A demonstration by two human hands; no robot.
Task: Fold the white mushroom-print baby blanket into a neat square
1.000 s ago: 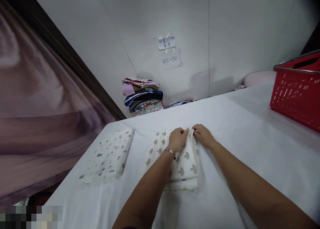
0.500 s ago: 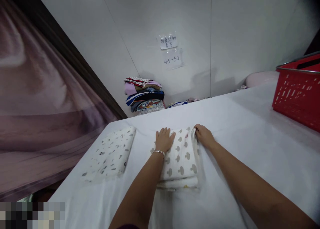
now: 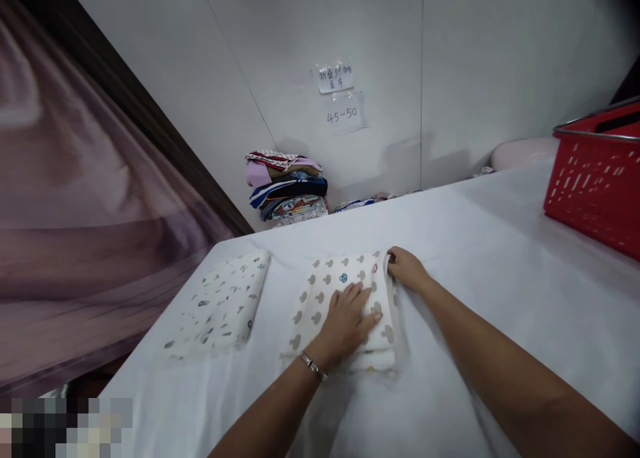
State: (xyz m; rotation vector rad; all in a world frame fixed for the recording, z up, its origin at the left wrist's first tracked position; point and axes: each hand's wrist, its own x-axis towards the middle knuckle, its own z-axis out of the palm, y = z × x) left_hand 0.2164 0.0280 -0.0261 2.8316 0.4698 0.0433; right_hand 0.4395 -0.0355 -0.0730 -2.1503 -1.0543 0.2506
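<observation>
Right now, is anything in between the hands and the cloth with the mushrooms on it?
No, nothing visible: the left hand rests on the mushroom-print cloth, and the right hand touches its far right corner. The other folded cloth lies apart to the left, the red basket to the right.

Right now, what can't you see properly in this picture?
All in the head view:
Part of the white cloth with grey mushroom prints: covered by the left hand.
Right end of the red slotted plastic basket: cut off by the right edge.
Bottom of the multicoloured stack of folded fabrics: behind the white-covered table.
</observation>
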